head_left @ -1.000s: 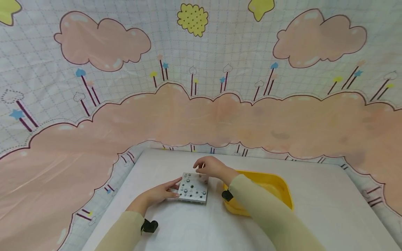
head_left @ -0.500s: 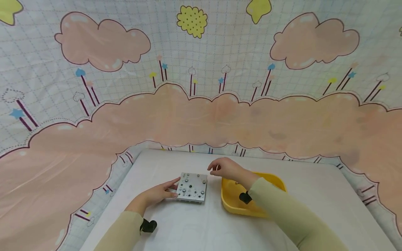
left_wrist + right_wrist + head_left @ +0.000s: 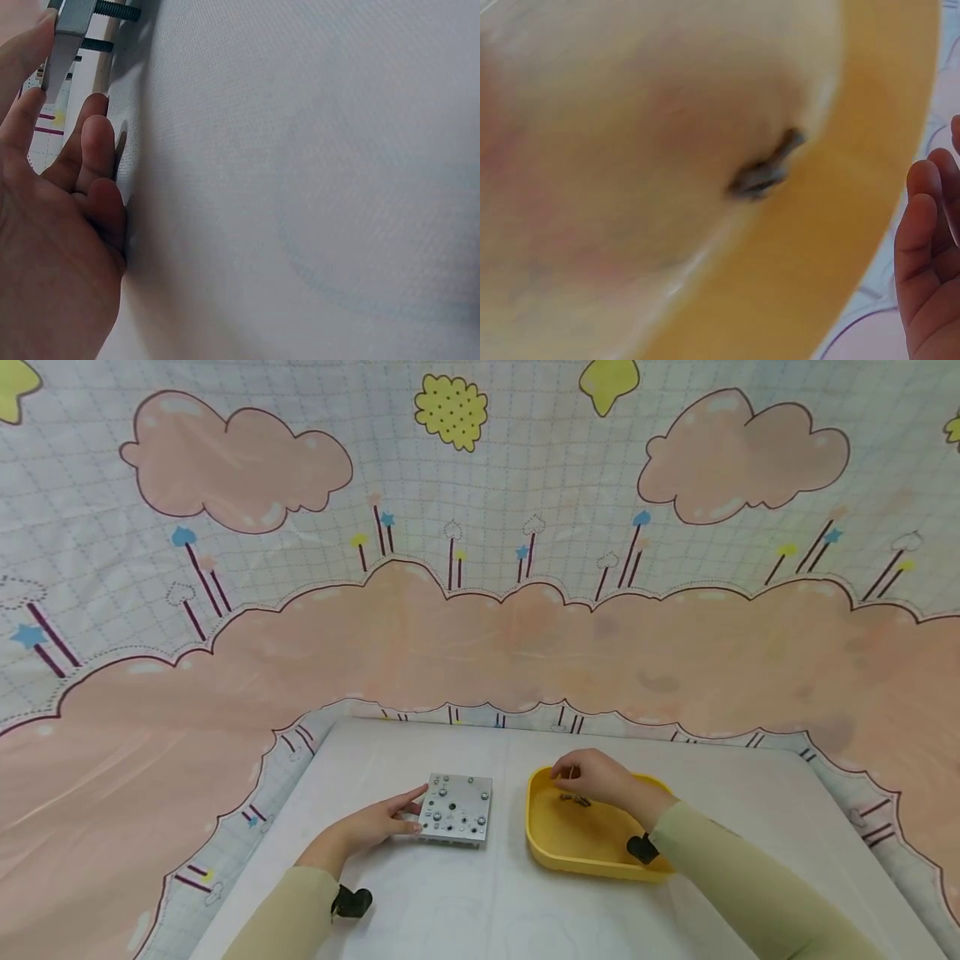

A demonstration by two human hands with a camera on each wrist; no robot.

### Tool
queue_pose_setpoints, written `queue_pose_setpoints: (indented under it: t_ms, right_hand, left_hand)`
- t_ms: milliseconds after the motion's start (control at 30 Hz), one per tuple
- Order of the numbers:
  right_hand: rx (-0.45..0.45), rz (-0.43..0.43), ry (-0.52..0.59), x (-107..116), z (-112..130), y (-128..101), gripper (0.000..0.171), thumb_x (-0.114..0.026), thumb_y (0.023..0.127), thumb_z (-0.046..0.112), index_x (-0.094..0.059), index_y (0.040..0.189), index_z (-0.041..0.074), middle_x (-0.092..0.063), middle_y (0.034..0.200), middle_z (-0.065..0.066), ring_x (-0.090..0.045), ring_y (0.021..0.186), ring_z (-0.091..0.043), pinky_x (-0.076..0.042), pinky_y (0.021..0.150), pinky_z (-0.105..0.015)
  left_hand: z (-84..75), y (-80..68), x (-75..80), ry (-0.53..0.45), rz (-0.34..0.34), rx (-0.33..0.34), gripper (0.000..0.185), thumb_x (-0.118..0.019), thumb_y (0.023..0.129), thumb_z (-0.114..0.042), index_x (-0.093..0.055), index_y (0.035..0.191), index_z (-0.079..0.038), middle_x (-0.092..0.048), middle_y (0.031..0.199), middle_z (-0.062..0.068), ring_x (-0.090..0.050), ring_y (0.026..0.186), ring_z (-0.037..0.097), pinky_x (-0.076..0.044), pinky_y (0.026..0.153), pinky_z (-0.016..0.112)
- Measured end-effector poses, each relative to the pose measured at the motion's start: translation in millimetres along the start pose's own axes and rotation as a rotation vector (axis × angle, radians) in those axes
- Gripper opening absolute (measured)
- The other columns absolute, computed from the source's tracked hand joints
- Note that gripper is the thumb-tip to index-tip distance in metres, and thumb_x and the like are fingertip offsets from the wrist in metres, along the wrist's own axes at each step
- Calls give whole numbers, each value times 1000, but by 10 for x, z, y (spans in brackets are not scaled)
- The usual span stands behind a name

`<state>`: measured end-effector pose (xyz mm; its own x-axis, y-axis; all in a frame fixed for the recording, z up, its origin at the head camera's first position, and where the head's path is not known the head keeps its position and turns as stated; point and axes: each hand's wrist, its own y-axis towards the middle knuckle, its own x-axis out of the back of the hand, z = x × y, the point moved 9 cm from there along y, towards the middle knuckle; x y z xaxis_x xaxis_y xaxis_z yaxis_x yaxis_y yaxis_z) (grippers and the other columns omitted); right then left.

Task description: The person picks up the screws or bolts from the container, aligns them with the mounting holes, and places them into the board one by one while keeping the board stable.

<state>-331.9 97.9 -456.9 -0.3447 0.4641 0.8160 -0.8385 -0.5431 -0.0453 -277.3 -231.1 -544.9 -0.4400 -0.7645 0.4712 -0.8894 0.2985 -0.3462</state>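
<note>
A square silver metal plate [image 3: 456,810] with holes and several bolts lies on the white table, left of the tray. At its left side, my left hand [image 3: 375,822] holds the edge with thumb and index finger; the other fingers curl loosely below, as the left wrist view shows. Threaded bolt ends [image 3: 116,10] stick out from the plate's underside. Over the back of a yellow tray [image 3: 558,860] is my right hand [image 3: 600,778], its fingers loosely bent, with nothing visible in them. Close beneath it a few small dark bolts [image 3: 576,799] lie in the tray, blurred in the right wrist view.
The white tabletop [image 3: 420,902] runs back to a patterned cloth backdrop [image 3: 480,652] with clouds and stars. A small black wrist camera [image 3: 351,902] sits at the left cuff, another black camera [image 3: 642,848] at the right.
My right hand has moved right, from above the plate's far edge to over the tray, uncovering the bolts there. The left hand stays at the plate's left edge.
</note>
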Motion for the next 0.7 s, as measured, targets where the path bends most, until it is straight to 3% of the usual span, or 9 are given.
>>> queue_pose_setpoints:
  t_ms: [233,400,700]
  right_hand:
    - [-50,39,-15,28,-305,-138,13,-72,91,14,-75,103,10,-66,89,6,-55,75,-12,-49,69,-30]
    - [-75,72,-19,32,-397,-162,11,-73,91,14,-75,102,15,-64,87,5,-55,78,-14,-50,70,-29]
    - [-119,133,-126,-36,-483,-146,11,-74,90,14,-74,101,17,-61,83,6,-53,77,-16,-49,70,-31]
  left_hand:
    - [-13,-1,-1,-20,-7,12,79,-76,87,-30,-36,155,-31,-52,139,7,-42,131,30,-27,109,59]
    - [0,-6,16,-29,-13,31,79,-76,86,-31,-37,154,-32,-52,139,7,-43,131,30,-27,110,60]
    - [-21,2,1,-21,-2,24,78,-76,86,-31,-37,154,-32,-52,138,6,-44,129,29,-27,109,60]
